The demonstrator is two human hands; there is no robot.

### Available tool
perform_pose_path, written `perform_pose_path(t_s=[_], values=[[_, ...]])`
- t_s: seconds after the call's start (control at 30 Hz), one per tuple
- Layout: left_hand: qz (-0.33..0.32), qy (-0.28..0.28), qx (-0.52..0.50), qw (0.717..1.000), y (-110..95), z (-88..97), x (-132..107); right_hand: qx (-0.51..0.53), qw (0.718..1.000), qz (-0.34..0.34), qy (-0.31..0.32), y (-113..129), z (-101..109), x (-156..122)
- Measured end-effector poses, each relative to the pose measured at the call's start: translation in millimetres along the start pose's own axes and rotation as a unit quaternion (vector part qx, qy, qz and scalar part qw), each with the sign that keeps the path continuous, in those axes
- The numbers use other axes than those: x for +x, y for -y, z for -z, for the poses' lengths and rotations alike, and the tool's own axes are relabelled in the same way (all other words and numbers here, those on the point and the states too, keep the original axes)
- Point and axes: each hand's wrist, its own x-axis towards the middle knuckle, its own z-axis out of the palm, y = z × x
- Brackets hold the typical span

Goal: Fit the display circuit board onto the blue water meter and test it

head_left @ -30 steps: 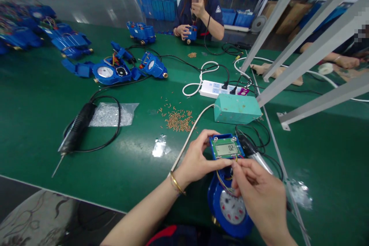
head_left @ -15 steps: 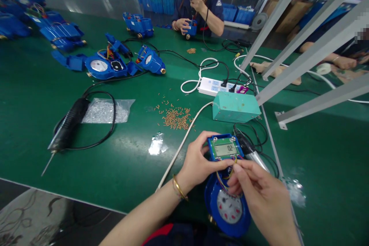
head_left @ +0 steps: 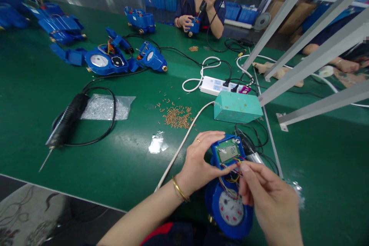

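A blue water meter point(head_left: 212, 200) with a round dial point(head_left: 231, 206) lies close to me at the table's front edge. Its upper housing holds a green circuit board with a small display point(head_left: 227, 153). My left hand point(head_left: 198, 161) grips the housing from the left, thumb across its lower edge and fingers along the top. Just below the display, my right hand point(head_left: 266, 192) pinches thin coloured wires point(head_left: 238, 162), its thumb and forefinger closed near my left thumb. The wires run down from the board towards the dial. Part of the wire bundle is hidden behind my fingers.
A teal box point(head_left: 238, 107) and a white power strip point(head_left: 216, 85) stand beyond the meter. Small screws point(head_left: 177, 117) lie heaped left of them. An electric screwdriver point(head_left: 69, 119) rests beside a plastic bag point(head_left: 108, 107). Opposite, a co-worker point(head_left: 198, 4) handles another blue meter.
The meter's display housing has tilted and shifted slightly right, with both my hands following it. Across the table, the co-worker's tool now points down at their meter.
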Motion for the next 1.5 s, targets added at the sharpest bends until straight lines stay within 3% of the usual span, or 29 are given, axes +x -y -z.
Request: perform_pose_path(t_s=[0.17, 0.33, 0.5, 0.7, 0.93, 1.27, 1.5], values=[[-0.04, -0.011, 0.021, 0.999, 2.3, -0.4, -0.7, 0.015, 0.999, -0.03, -0.002, -0.3, -1.0, 0.0], [-0.04, -0.009, 0.019, 0.999, 3.2, -0.6, -1.9, -0.012, 1.0, -0.007, 0.009, 0.7, 1.4, 0.9], [-0.009, -0.003, -0.004, 1.0, 2.5, 1.7, -2.1, -0.069, 0.997, 0.03, 0.034, 4.8, 2.4, 1.3], [0.055, -0.002, -0.06, 0.997, 3.4, 0.2, -4.5, -0.097, 0.995, 0.021, 0.01, 9.7, -2.3, -2.3], [0.139, -0.013, -0.158, 0.977, 1.5, -6.8, -8.3, -0.109, 0.99, 0.065, 0.064, -1.8, 6.7, 5.8], [0.158, -0.027, -0.215, 0.963, 0.9, -13.3, -11.2, -0.057, 0.996, 0.028, 0.059, 0.0, 4.7, 5.2], [0.138, -0.031, -0.228, 0.963, 3.5, -13.6, -10.8, -0.012, 0.995, -0.048, 0.089, -4.2, 8.6, 8.7]])
